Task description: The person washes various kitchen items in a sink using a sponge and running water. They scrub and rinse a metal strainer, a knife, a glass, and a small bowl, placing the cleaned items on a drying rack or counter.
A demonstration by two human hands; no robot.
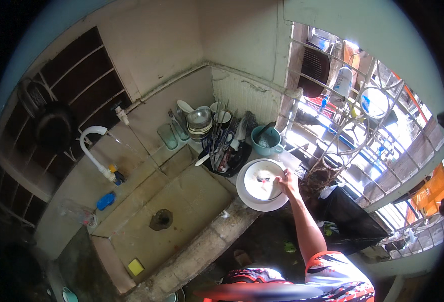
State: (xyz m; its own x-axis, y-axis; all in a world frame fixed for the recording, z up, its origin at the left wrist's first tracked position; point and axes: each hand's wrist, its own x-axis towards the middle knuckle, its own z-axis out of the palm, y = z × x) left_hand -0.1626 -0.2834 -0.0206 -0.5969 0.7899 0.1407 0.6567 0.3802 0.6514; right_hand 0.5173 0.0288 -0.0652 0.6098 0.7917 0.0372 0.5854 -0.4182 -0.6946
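My right hand is closed on the rim of a white bowl. The bowl sits over a wider white plate, at the right end of the sink's front ledge. A dark and reddish mark shows in the middle of the bowl; I cannot make out what it is. Just behind the bowl stands a light teal pot with a dark-handled thing in it. My left hand is out of view.
The stone sink has a drain hole and a yellow sponge. A white curved faucet rises behind it. Cutlery fills a black rack beside stacked bowls and glasses. A barred window flanks the right.
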